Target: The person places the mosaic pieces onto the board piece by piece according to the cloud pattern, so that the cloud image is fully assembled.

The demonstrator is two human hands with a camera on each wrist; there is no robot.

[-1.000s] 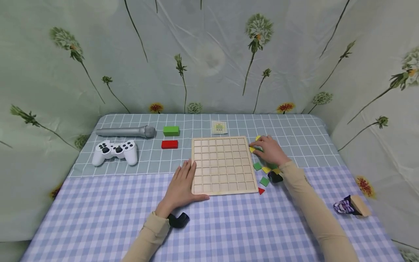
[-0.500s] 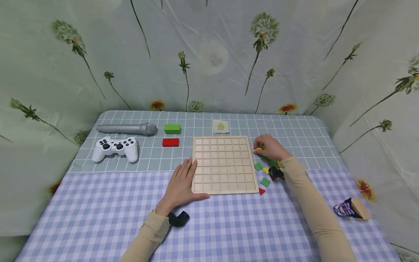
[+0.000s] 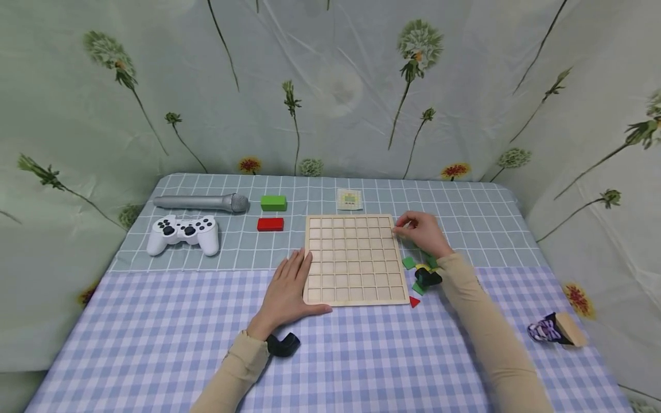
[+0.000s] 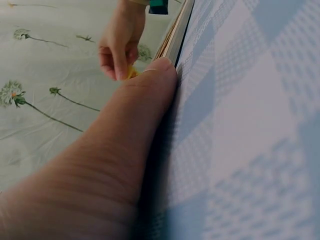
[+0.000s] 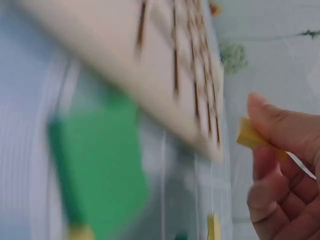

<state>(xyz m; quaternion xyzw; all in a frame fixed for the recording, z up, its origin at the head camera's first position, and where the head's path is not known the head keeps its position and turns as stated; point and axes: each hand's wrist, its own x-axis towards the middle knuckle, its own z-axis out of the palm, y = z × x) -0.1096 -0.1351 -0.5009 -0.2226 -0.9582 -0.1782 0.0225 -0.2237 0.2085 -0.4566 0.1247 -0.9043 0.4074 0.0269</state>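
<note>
A wooden grid board lies flat mid-table. My left hand rests flat on the cloth, its fingers pressed against the board's left edge. At the board's far right corner my right hand pinches a small yellow piece between thumb and fingers; the left wrist view also shows this piece. Small green tiles, a yellow tile and a red triangle lie loose by the board's right side, partly hidden under my right forearm. One green tile is blurred in the right wrist view.
A grey microphone and a white game controller sit at the far left. A green block, a red block and a small card lie behind the board. A wooden object with purple cloth is at the right.
My right hand lifted a yellow piece out of the loose tiles and moved it left toward the board's far right corner. The left hand stayed put.
</note>
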